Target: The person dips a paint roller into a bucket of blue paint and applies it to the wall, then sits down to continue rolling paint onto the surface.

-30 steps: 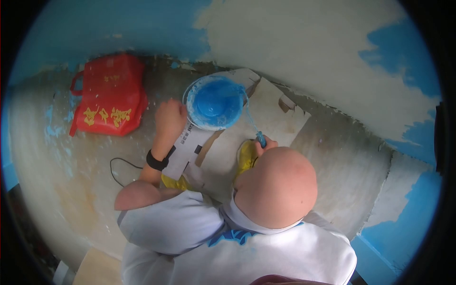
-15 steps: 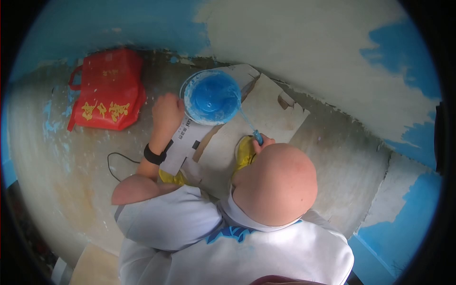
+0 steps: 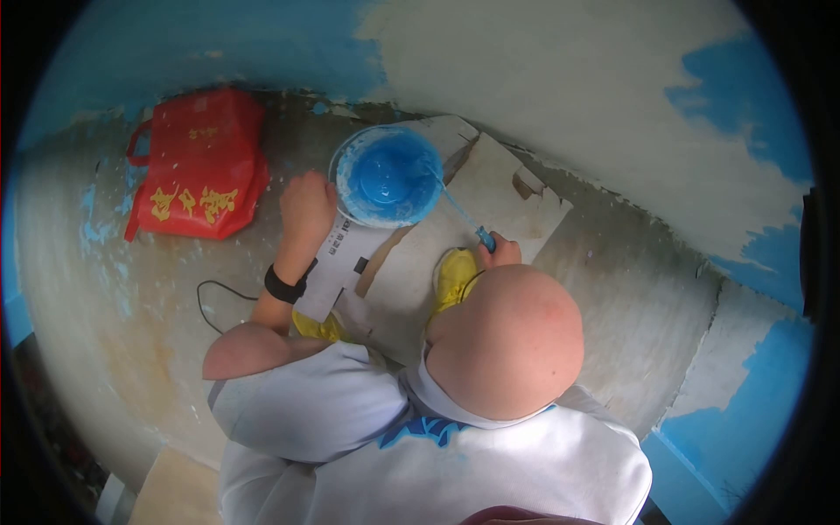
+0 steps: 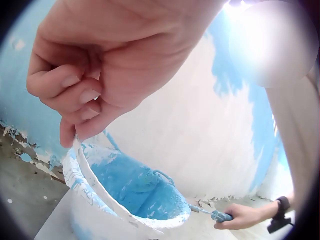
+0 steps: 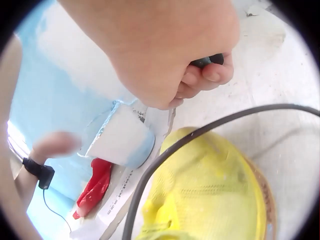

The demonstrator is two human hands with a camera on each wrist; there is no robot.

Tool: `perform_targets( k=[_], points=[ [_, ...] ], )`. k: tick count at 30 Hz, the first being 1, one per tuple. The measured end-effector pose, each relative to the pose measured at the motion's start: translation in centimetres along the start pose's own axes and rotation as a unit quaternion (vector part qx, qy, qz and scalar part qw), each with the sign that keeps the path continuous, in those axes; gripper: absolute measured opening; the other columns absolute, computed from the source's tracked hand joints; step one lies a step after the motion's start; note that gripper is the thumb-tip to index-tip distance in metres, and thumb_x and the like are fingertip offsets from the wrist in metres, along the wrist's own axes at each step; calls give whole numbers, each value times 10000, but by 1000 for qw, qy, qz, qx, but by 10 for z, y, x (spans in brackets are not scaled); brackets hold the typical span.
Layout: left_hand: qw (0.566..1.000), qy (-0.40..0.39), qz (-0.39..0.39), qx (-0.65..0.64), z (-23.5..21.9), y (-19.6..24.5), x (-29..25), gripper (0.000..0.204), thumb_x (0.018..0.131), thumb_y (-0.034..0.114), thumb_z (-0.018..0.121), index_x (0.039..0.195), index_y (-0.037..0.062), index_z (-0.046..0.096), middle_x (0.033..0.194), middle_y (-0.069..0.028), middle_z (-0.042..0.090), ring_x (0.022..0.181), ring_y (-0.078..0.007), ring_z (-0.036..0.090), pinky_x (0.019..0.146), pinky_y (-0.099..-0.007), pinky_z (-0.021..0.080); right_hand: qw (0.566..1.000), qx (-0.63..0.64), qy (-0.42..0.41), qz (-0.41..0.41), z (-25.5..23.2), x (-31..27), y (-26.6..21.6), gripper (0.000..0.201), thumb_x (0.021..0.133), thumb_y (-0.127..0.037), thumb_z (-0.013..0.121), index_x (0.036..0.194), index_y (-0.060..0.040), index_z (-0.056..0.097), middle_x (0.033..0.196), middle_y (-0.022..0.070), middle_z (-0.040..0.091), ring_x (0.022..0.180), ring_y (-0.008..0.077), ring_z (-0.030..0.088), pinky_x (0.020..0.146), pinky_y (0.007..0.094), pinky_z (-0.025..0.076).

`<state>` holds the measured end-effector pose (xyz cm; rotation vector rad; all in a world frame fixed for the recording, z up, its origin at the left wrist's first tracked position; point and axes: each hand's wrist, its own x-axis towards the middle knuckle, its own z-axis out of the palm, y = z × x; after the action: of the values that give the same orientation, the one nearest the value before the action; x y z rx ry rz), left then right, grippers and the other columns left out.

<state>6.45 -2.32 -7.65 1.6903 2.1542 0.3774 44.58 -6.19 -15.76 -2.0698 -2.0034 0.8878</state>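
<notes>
A white bucket (image 3: 388, 216), its inside coated with blue paint (image 3: 385, 178), stands on flattened cardboard. In the left wrist view, my left hand (image 4: 115, 65) pinches the bucket's paint-crusted wire handle (image 4: 92, 177) between thumb and forefinger, the other fingers curled; the head view places this hand (image 3: 306, 214) at the bucket's left side. My right hand (image 3: 503, 251) grips the blue handle of a paint roller (image 3: 485, 236) to the right of the bucket. Its thin shaft slants over the near-right rim, and its head is hidden inside. The right wrist view shows my right hand's fingers (image 5: 215, 75) curled round the dark grip.
A red bag (image 3: 201, 166) with yellow characters lies left of the bucket. Cardboard sheets (image 3: 490, 192) cover the floor up to the wall (image 3: 560, 79), part white, part blue. My yellow shoes (image 3: 455, 278) are close below, and a black cable (image 3: 203, 306) trails by my left arm.
The roller's shaft has swung lower across the bucket's rim, and my right hand has shifted slightly to the right with the handle. My left hand stays beside the bucket.
</notes>
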Motion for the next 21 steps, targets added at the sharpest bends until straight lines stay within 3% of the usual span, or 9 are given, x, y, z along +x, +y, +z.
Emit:
perform_targets(
  k=[5,11,14,18,21],
  points=[
    [1000,18,10,19,-3,4,0,201,836,154,621,762,-30,653,765,-251,644,761,-426,647,685,-517,518,997,2,23,-74,-3,13,10,162,806,-181,675,850,-27,650,673,253,603,648,462,584,604,503,468],
    [1000,9,-27,10,-7,12,2,172,776,144,645,718,-16,671,721,-243,645,723,-429,644,670,-495,519,994,79,-57,-40,-11,-4,3,161,829,-155,661,842,2,624,647,262,542,605,449,511,575,449,446],
    [1000,23,-10,0,-5,9,0,177,765,156,652,724,-14,673,719,-242,644,724,-425,645,668,-493,519,993,99,-51,-35,-19,-15,-11,167,845,-166,654,842,-3,618,627,246,514,586,434,490,565,443,434],
    [1000,21,-10,6,-1,9,3,175,762,160,654,720,-8,672,709,-238,642,716,-424,644,665,-490,519,990,133,-43,-6,-9,-22,-22,187,853,-205,664,869,-23,625,616,225,529,577,422,511,565,445,437],
    [999,36,-3,12,-4,13,2,174,763,161,654,720,-7,673,709,-239,642,715,-425,643,667,-488,520,996,57,-52,-43,9,-19,-6,191,805,-255,681,895,-92,639,611,164,569,604,409,592,580,455,479]
  ],
)
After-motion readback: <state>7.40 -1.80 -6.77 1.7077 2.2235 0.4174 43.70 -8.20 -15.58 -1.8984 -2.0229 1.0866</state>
